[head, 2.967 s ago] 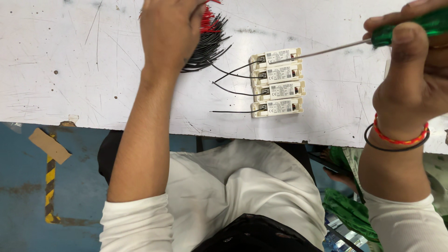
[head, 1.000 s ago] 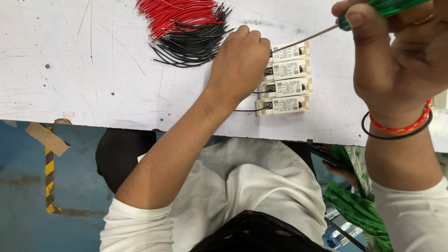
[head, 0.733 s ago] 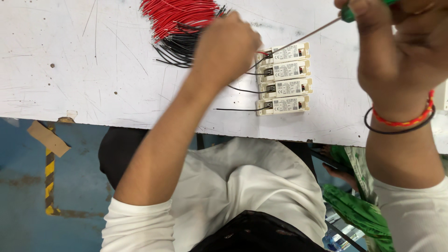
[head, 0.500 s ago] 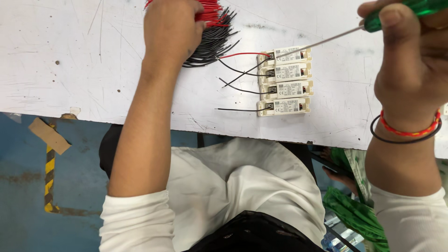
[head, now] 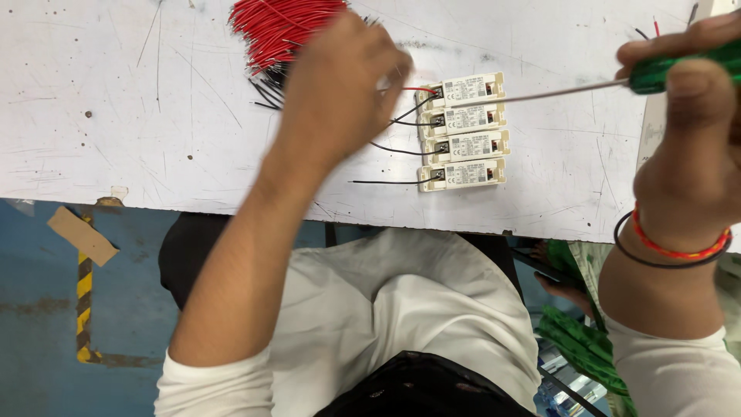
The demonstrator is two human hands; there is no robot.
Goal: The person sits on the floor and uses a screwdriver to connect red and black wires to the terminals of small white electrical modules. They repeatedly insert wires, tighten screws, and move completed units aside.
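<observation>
Just then your left hand (head: 340, 85), its finger state unclear, covered the red wire bundle (head: 274, 31) beside four stacked white modules (head: 463, 131) on the scratched table (head: 116, 116); your right hand (head: 691, 147) clamped a green-handled screwdriver (head: 671, 73).

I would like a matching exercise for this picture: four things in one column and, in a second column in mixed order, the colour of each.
Things:
1. bundle of thin wires at the table's far edge
2. plastic handle of the screwdriver
3. four small rectangular modules in a row
4. striped tape on the floor

Colours:
A. white
B. yellow and black
C. red
D. green

Pairs: 1-C, 2-D, 3-A, 4-B
</observation>
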